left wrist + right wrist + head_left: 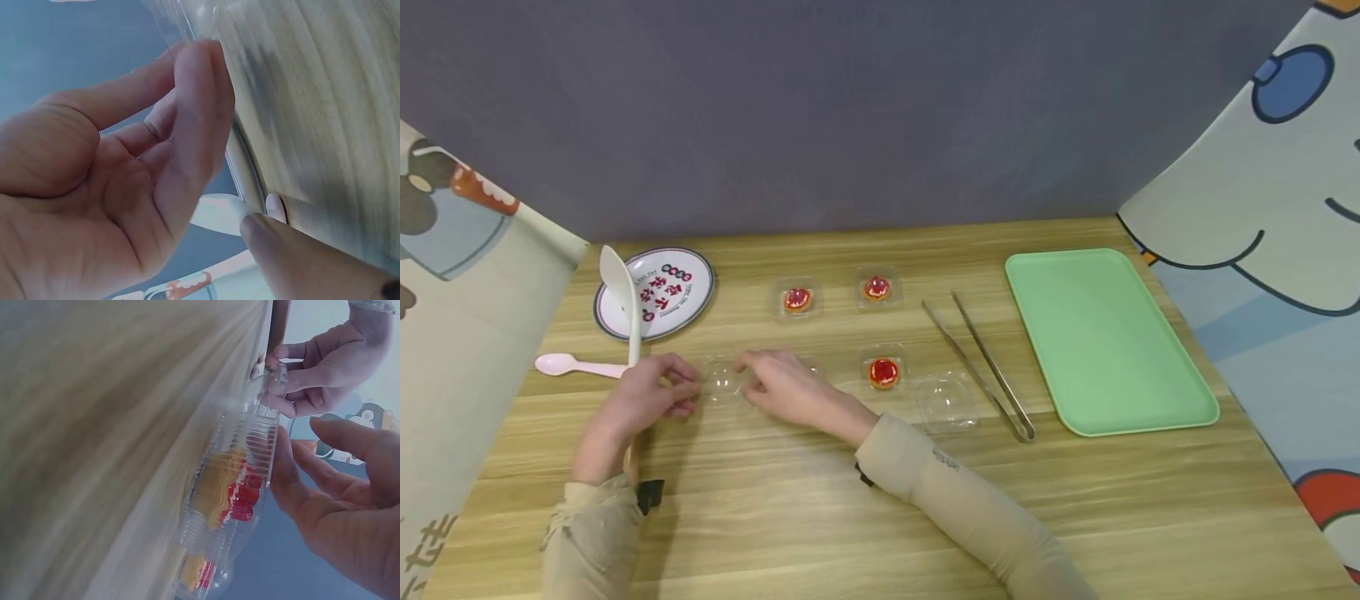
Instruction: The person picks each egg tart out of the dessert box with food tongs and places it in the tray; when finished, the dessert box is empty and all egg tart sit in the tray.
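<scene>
My left hand (658, 387) pinches the edge of a clear plastic box (722, 381) between thumb and fingers; in the left wrist view the clear plastic (187, 19) stands at the fingertips. My right hand (786, 385) is over the same box's right side, hiding part of it. In the right wrist view its finger touches the clear wall while the thumb stands apart. A small tart with red topping (234, 494) shows inside clear plastic below that hand. More red-topped tarts (797, 300) lie in clear boxes nearby. An open clear box (947, 402) lies right of them.
Metal tongs (985, 367) and a green tray (1108, 342) lie to the right. At the left are a patterned plate (681, 287), a white long-handled ladle-like utensil (617, 279) partly over it, and a pink spoon (576, 365). A dark panel (865, 117) rises behind the table.
</scene>
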Motion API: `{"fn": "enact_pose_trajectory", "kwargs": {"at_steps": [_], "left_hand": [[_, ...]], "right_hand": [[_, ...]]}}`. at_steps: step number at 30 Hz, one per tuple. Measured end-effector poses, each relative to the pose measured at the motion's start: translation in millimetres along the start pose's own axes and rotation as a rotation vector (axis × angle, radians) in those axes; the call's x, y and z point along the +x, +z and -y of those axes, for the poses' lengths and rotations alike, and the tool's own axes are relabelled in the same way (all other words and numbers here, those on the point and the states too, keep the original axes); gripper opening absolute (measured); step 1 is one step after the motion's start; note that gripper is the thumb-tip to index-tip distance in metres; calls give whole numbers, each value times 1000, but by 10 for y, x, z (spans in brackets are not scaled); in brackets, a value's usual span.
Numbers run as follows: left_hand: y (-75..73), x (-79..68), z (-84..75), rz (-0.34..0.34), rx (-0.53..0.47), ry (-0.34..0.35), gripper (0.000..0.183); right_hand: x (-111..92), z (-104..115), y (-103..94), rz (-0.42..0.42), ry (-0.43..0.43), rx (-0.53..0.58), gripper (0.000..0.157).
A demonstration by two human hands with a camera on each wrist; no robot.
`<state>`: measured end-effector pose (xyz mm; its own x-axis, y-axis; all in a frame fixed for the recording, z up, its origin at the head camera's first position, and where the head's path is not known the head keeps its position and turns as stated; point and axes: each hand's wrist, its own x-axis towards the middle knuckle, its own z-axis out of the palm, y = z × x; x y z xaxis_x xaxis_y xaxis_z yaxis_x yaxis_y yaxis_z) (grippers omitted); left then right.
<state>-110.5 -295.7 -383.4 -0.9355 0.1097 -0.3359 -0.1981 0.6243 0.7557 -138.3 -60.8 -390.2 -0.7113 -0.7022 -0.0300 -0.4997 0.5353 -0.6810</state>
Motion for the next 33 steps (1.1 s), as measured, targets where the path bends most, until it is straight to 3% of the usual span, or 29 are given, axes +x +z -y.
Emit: {"fn": "enact_pose_trajectory", "kwargs": {"at_steps": [12, 17, 23, 27, 33], "left_hand": [[-6, -23, -35, -24, 55, -5, 28], [-33, -51, -69, -85, 150, 34, 31], [-66, -74, -145, -182, 230, 87, 34], [-72, -44, -229, -229, 218, 143, 35], [-67, 35, -383, -209, 152, 173, 42]], "right_hand": [[-64, -29, -24, -21, -17, -17, 34], [-123, -47, -70, -42, -25, -9, 31], [-173, -87, -201, -75, -21, 96, 27], [-162, -125, -309, -127, -25, 122, 25], [-124, -175, -442, -167, 11, 141, 26]]}}
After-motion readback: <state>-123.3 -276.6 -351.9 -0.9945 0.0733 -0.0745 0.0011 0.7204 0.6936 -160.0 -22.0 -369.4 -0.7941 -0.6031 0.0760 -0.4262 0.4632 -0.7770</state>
